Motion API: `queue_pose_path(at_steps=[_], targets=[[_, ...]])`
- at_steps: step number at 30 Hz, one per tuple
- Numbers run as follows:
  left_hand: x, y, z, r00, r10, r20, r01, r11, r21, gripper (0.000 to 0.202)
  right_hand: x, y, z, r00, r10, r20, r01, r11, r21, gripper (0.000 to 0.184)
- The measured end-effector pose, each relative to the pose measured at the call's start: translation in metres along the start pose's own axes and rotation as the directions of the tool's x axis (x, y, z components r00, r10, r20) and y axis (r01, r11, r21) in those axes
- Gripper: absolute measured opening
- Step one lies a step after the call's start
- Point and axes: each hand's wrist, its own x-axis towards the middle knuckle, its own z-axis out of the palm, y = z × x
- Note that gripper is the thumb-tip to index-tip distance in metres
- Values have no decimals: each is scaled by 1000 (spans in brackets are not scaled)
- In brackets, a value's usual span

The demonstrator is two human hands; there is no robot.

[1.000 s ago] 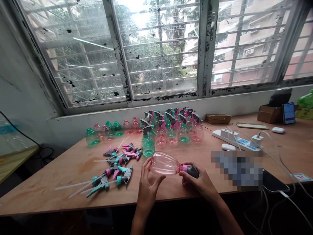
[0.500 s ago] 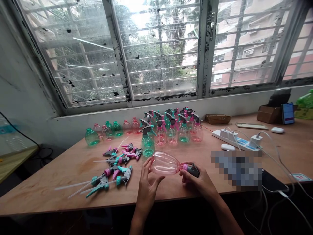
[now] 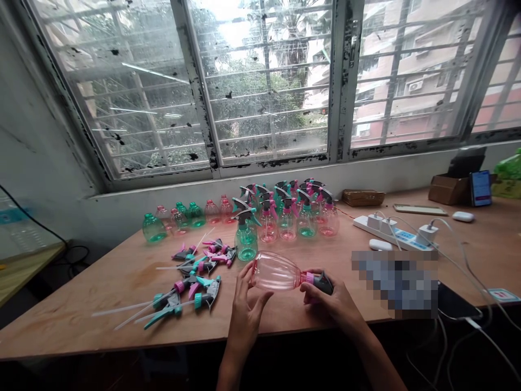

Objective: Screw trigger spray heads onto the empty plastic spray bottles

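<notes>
A clear pink spray bottle (image 3: pixel 277 271) lies sideways in the air between my hands, above the table's front part. My left hand (image 3: pixel 247 298) closes around its base end, thumb underneath and fingers behind. At the neck, my right hand (image 3: pixel 328 296) grips the dark grey trigger sprayer head (image 3: pixel 323 282), whose pink collar (image 3: pixel 309 278) sits against the bottle's mouth. Several loose trigger sprayers (image 3: pixel 207 293) with thin tubes lie on the table left of my hands. Just behind the bottle stands a green spray bottle (image 3: pixel 246 247) with its sprayer on.
Several spray bottles with sprayers (image 3: pixel 287 225) stand behind. Open-topped pink and green bottles (image 3: pixel 153 228) line the wall side at left. A power strip (image 3: pixel 394 236) with cables, a black phone (image 3: pixel 458 300), and a cardboard box (image 3: pixel 443 189) occupy the right side.
</notes>
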Motion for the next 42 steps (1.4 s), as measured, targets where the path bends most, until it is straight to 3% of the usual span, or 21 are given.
queue_pose_path(at_steps=[7, 13, 18, 21, 25, 29, 38, 42], targets=[[0, 3, -1, 1000, 5, 1, -5, 1000, 29, 69, 1, 6, -1, 999, 22, 44, -22, 1000, 8, 50], [1, -2, -1, 1000, -25, -18, 25, 1000, 3, 55, 3, 9, 0, 1000, 12, 22, -12, 1000, 11, 52], [1, -4, -1, 998, 41, -44, -37, 995, 95, 61, 4, 9, 0, 1000, 2, 17, -2, 999, 36, 51], [0, -2, -1, 999, 3, -38, 0, 997, 80, 67, 2, 6, 2, 999, 18, 28, -19, 1000, 21, 52], [0, -1, -1, 996, -59, -72, 62, 997, 37, 56, 1, 3, 3, 999, 38, 26, -38, 999, 10, 55], [-1, -5, 0, 996, -21, -86, 26, 998, 49, 54, 2, 4, 3, 1000, 8, 8, -8, 1000, 5, 53], [-3, -2, 1, 994, -104, -22, 102, 993, -66, 65, 2, 4, 3, 999, 19, 46, -20, 1000, 10, 49], [-1, -5, 1, 998, -66, -13, 66, 998, -15, 62, 1, 2, 2, 1000, -2, 17, 2, 1000, 2, 47]])
